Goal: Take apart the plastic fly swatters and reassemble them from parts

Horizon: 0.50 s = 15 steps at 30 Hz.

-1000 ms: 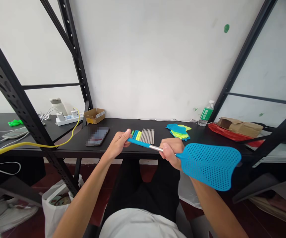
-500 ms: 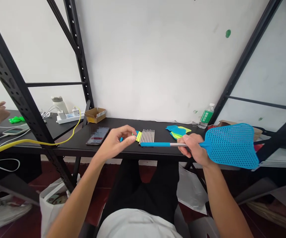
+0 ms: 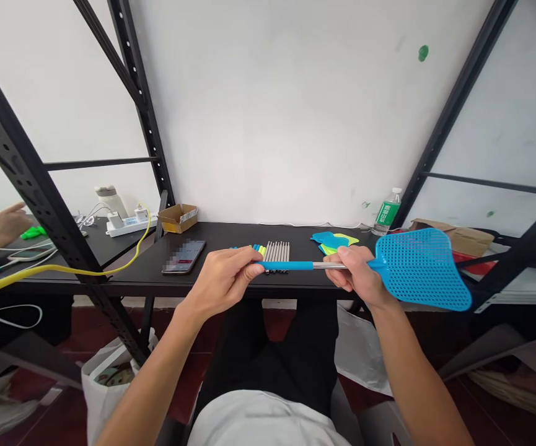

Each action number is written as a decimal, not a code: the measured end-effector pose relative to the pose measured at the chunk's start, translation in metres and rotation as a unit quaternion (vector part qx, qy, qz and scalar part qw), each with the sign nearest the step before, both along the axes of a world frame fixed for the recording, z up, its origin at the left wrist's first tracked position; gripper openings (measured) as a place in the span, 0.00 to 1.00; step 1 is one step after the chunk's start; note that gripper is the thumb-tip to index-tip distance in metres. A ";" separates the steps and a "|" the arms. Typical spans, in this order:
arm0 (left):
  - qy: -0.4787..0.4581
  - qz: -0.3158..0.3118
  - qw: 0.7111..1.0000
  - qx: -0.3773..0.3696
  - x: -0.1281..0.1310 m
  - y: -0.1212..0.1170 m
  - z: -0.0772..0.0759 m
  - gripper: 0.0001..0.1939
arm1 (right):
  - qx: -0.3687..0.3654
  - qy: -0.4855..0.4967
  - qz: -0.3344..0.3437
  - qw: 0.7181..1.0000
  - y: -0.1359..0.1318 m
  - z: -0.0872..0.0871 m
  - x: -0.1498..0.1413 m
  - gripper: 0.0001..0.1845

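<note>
A blue fly swatter (image 3: 423, 267) is held level above the desk's front edge, its perforated head to the right. My right hand (image 3: 355, 272) is closed around the metal rod near that head. At the other end, my left hand (image 3: 225, 275) pinches the tip of the blue grip (image 3: 289, 266) between thumb and fingers. Behind the grip lies a row of metal rods (image 3: 277, 251), with yellow and blue grip sleeves (image 3: 259, 249) beside them, partly hidden by my left hand. Blue and yellow-green swatter heads (image 3: 330, 240) are piled beyond my right hand.
On the black desk (image 3: 230, 235) are a phone (image 3: 184, 256), an open cardboard box (image 3: 178, 218) and a water bottle (image 3: 387, 212). A yellow cable (image 3: 123, 263) crosses the left frame post. Another person's hand (image 3: 10, 223) is at the far left.
My left hand has moved right and closed on the end of the blue grip. The swatter has shifted slightly left in my right hand. At far left, the other person's hand moved right.
</note>
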<state>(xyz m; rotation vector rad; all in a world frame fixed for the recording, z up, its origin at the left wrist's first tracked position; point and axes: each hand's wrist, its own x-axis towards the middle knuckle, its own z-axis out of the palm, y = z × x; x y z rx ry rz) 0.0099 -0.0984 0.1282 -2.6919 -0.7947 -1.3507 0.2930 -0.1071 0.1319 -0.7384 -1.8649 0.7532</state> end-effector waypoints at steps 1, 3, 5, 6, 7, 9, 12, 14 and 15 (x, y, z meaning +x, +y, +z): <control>0.001 0.001 1.000 0.012 0.000 -0.001 0.000 0.10 | 0.010 0.009 -0.002 1.000 -0.001 0.000 -0.001 0.35; -0.008 -0.003 1.000 0.019 0.001 -0.002 0.001 0.14 | 0.029 0.018 0.001 0.999 -0.003 0.000 -0.003 0.35; -0.039 -0.015 0.999 0.006 0.002 -0.004 0.000 0.18 | 0.045 0.019 0.008 0.999 -0.006 -0.001 -0.006 0.34; -0.061 -0.020 0.998 -0.007 0.002 -0.004 -0.001 0.20 | 0.053 0.019 0.009 0.998 -0.007 -0.001 -0.008 0.34; -0.085 -0.024 0.996 -0.024 0.002 -0.003 -0.003 0.22 | 0.065 0.019 0.010 0.998 -0.009 -0.001 -0.009 0.34; -0.137 -0.032 0.988 -0.068 0.002 0.000 -0.007 0.25 | 0.099 0.010 0.007 0.995 -0.012 0.000 -0.013 0.33; -0.212 -0.050 0.963 -0.159 0.004 0.009 -0.013 0.27 | 0.177 -0.027 0.007 0.984 -0.018 0.002 -0.017 0.30; -0.247 -0.055 0.943 -0.215 0.005 0.016 -0.015 0.28 | 0.230 -0.061 0.007 0.971 -0.022 0.004 -0.020 0.28; -0.258 -0.053 0.935 -0.237 0.006 0.018 -0.015 0.28 | 0.252 -0.080 0.005 0.964 -0.023 0.004 -0.020 0.26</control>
